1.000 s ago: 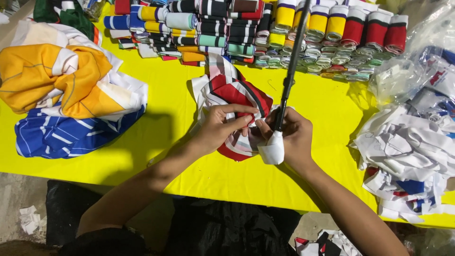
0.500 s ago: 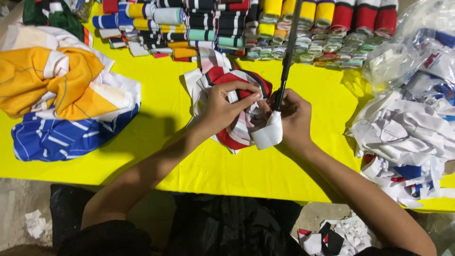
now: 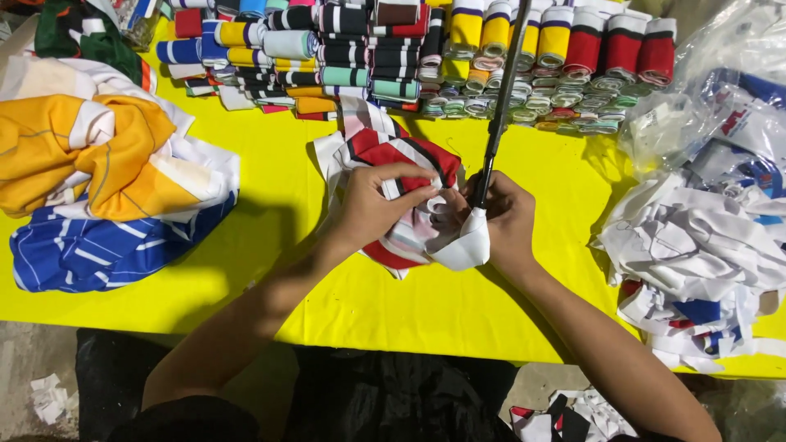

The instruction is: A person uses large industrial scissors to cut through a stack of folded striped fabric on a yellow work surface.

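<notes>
At the middle of the yellow surface (image 3: 270, 205) we see both hands over a bundle of red, white and black striped fabric (image 3: 393, 155). The left hand (image 3: 372, 205) pinches a fold of that fabric between thumb and fingers. The right hand (image 3: 508, 217) is closed around a white rolled strip (image 3: 467, 245) and touches the lower end of a dark rod (image 3: 495, 115), which rises away toward the far edge. How the rod is fixed at its base we cannot tell, since the hands cover it, and its top is cut off by the frame.

Along the far edge lie rows of rolled striped bands (image 3: 385, 49); their upper parts are cropped. At the left edge sits a heap of orange and white cloth (image 3: 98, 155) on top of blue striped cloth (image 3: 90, 250). At the right edge we see a pile of white fabric pieces (image 3: 696, 254), with clear plastic bags (image 3: 720, 90) behind it, their contents hard to make out. Below the near edge, the floor shows scraps of cloth (image 3: 565, 417), partly hidden by the right forearm.
</notes>
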